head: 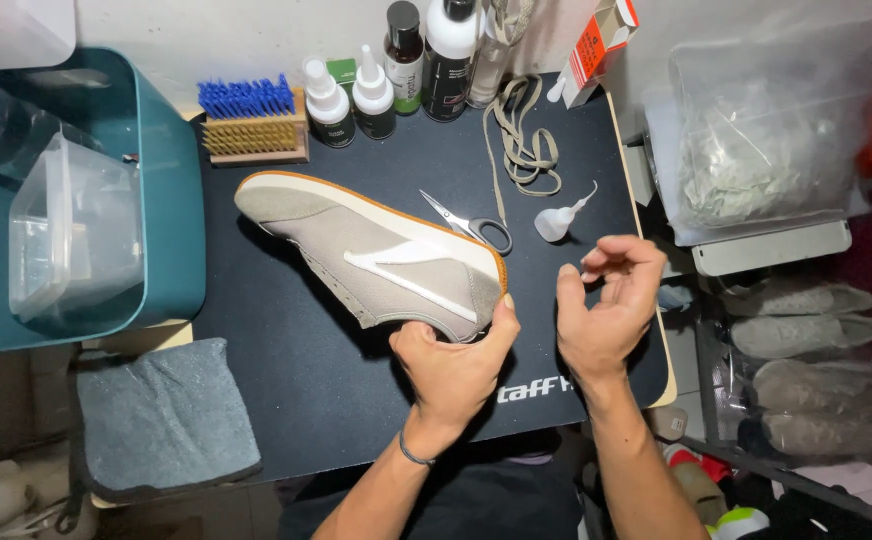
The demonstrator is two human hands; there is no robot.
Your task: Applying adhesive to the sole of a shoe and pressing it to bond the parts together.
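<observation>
We note the left hand (453, 362) clamped on the heel of a beige sneaker (376, 255), which lies on its side on the dark worktop (306, 390). The right hand (606, 300) hovers just beside it, fingers loosely curled, holding nothing. Scissors (471, 225) lie behind the sneaker.

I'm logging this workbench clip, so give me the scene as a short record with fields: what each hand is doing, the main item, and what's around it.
left hand: left hand grips the heel of the grey sneaker, thumb up on the heel
right hand: right hand raised beside the heel, fingers curled, holding nothing that can be made out
sneaker: on its side on the black mat, toe pointing left, laces out
near the heel: scissors, small white nozzle cap
back of mat: blue-bristled brush, bottles, loose laces
left: teal bin, grey cloth
</observation>
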